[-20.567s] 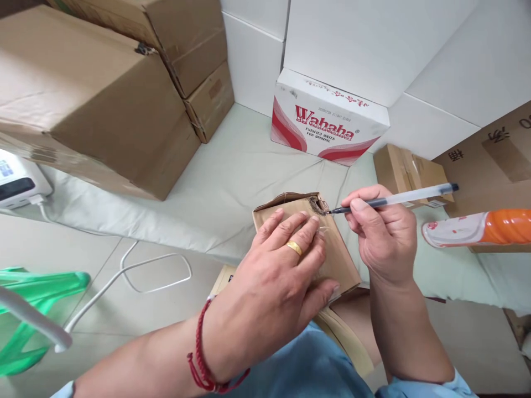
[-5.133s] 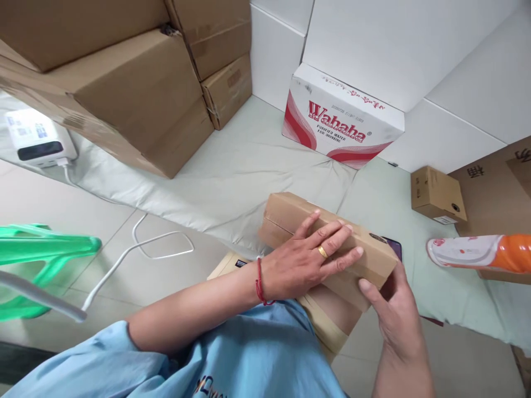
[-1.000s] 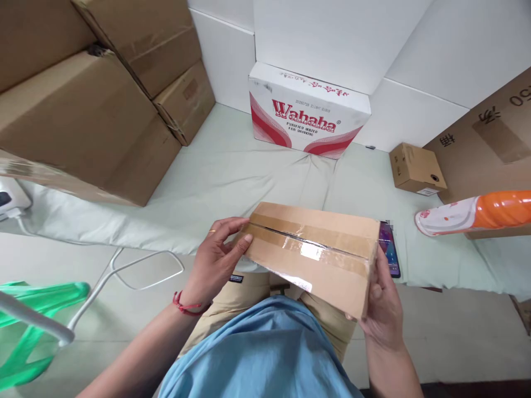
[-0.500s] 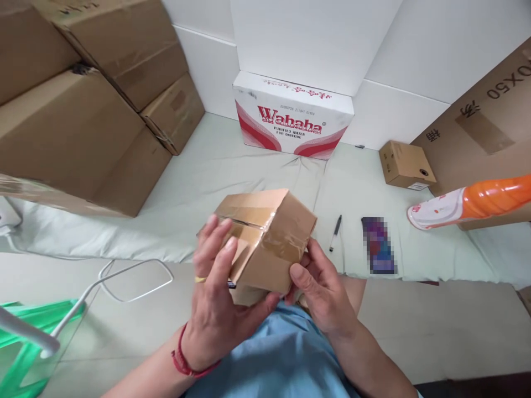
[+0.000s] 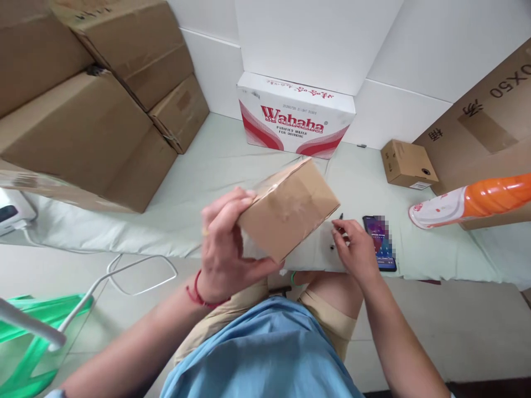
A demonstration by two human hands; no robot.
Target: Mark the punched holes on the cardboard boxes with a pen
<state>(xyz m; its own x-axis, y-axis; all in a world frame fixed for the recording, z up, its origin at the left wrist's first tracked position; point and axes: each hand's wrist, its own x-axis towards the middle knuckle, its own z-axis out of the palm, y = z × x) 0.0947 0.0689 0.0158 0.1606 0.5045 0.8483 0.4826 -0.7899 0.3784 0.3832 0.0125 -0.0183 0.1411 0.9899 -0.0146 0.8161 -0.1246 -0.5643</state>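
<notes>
A taped brown cardboard box [image 5: 290, 210] is tilted up above the near edge of the cloth-covered surface. My left hand [image 5: 226, 249] grips its left side, fingers over the upper edge and thumb along the lower corner. To the right, my right hand [image 5: 354, 246] is away from the box, its fingers closed over a dark pen [image 5: 341, 216]. Only the pen's two ends show; its middle is hidden under the fingers. A smartphone [image 5: 385, 260] with a lit, partly blurred screen lies just right of that hand.
A white-and-red Wahaha water carton [image 5: 294, 124] stands against the wall. Large cardboard boxes [image 5: 83, 138] are stacked at left. At right are a small brown box [image 5: 409, 164], an orange-and-white bottle [image 5: 468, 200] and a big carton [image 5: 489, 116]. A white cable [image 5: 141, 257] hangs at front left.
My right hand has left the box and moved right to the pen. The box has turned in my left hand and risen slightly to the right, with another face toward me.
</notes>
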